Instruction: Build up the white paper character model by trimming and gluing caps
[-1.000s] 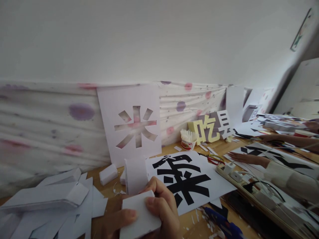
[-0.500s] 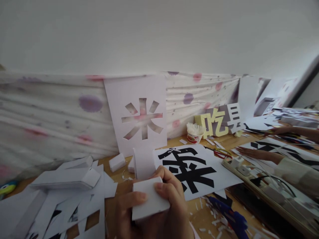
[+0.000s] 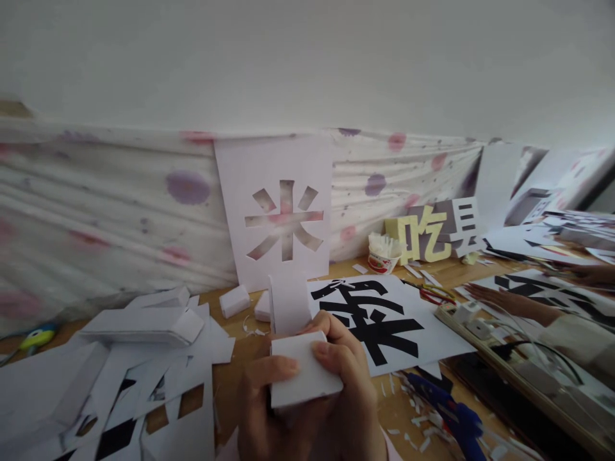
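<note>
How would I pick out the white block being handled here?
Find the big white panel with the cut-out character, before the spotted cloth. Below it, bottom centre, are the left hand and right hand. The white block is gripped between them, unlike the white pieces lying nearby.

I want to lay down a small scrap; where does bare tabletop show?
A narrow strip of bare wood runs between the paper pile and the left hand. A smaller patch, with a white scrap on it, lies between the cut-out board and the paper cup. The right is crowded: the blue glue gun lies among paper scraps near the power strip.
</note>
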{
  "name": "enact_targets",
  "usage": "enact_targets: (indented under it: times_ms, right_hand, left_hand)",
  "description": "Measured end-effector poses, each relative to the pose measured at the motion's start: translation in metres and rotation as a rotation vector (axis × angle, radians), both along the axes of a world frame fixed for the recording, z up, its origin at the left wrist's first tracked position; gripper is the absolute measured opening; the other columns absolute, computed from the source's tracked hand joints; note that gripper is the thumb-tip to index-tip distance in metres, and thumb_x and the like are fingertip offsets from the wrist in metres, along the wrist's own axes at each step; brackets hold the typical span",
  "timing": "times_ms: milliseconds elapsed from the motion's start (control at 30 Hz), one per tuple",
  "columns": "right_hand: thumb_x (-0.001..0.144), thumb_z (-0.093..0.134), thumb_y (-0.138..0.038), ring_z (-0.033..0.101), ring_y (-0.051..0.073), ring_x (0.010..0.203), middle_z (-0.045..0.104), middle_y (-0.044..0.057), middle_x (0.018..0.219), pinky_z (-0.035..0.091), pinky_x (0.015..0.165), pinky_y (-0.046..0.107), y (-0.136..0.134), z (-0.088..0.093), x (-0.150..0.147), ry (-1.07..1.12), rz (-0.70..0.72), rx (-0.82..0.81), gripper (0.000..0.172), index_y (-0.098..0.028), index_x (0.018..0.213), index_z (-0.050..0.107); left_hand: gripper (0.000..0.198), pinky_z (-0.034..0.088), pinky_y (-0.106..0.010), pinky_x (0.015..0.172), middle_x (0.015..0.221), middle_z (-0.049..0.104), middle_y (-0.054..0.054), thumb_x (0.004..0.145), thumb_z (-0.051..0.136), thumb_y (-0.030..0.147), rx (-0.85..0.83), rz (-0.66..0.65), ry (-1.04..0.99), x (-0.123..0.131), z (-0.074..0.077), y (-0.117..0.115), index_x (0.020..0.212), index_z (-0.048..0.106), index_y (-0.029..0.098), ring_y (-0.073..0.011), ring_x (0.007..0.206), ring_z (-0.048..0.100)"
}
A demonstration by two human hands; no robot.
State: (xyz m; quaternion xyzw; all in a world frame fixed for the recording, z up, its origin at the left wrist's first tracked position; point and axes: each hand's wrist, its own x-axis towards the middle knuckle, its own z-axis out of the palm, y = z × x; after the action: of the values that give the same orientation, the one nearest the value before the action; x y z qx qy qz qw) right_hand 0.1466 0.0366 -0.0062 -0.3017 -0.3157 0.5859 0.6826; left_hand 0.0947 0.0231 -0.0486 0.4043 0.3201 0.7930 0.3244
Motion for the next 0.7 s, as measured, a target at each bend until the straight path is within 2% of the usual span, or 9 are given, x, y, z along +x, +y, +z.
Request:
enact_targets:
  times_ms: [133,233,467,633,700]
  right_hand:
    - [0.067,0.068,-0.039,0.037,0.011,0.052,0.046,-0.005,0.058,0.029,0.048,0.023,0.001,-0.006,0.001,-0.045,0.022,0.028,0.027,-0.022,0.067,0.047]
    - [0.068,0.067,-0.038,0.036,0.010,0.052,0.046,-0.005,0.059,0.029,0.049,0.023,0.002,-0.008,0.002,-0.062,0.011,0.037,0.025,-0.021,0.067,0.049]
    - [0.065,0.066,-0.032,0.034,0.009,0.052,0.048,-0.004,0.058,0.025,0.050,0.023,0.002,-0.001,0.001,-0.027,0.015,-0.014,0.021,-0.021,0.065,0.049]
    - [0.065,0.066,-0.031,0.033,0.009,0.051,0.046,-0.005,0.056,0.023,0.048,0.023,0.003,0.000,0.002,-0.027,0.011,-0.028,0.019,-0.021,0.064,0.050]
    - [0.065,0.067,-0.033,0.033,0.009,0.050,0.047,-0.005,0.057,0.024,0.048,0.023,0.002,0.001,0.002,-0.041,0.007,-0.038,0.021,-0.021,0.064,0.050]
  left_hand:
    - [0.031,0.059,-0.021,0.064,0.089,0.068,0.001,0.073,0.083,0.031,0.106,-0.038,0.113,-0.011,0.003,0.004,0.093,0.060,0.027,-0.0152,0.076,0.070]
    - [0.026,0.056,-0.018,0.059,0.093,0.067,0.001,0.078,0.078,0.028,0.162,-0.076,0.188,-0.019,0.003,0.008,0.096,0.060,0.028,-0.0117,0.072,0.066]
    - [0.030,0.057,-0.022,0.057,0.092,0.067,0.000,0.073,0.081,0.024,0.159,-0.047,0.201,-0.022,-0.003,0.011,0.095,0.060,0.028,-0.0174,0.077,0.070]
    - [0.032,0.056,-0.020,0.055,0.089,0.068,0.001,0.071,0.084,0.025,0.156,-0.042,0.193,-0.019,0.001,0.008,0.093,0.061,0.027,-0.0153,0.072,0.069]
    - [0.030,0.056,-0.021,0.056,0.087,0.068,0.001,0.073,0.083,0.029,0.100,-0.022,0.144,-0.016,0.004,0.006,0.090,0.059,0.027,-0.0154,0.072,0.068]
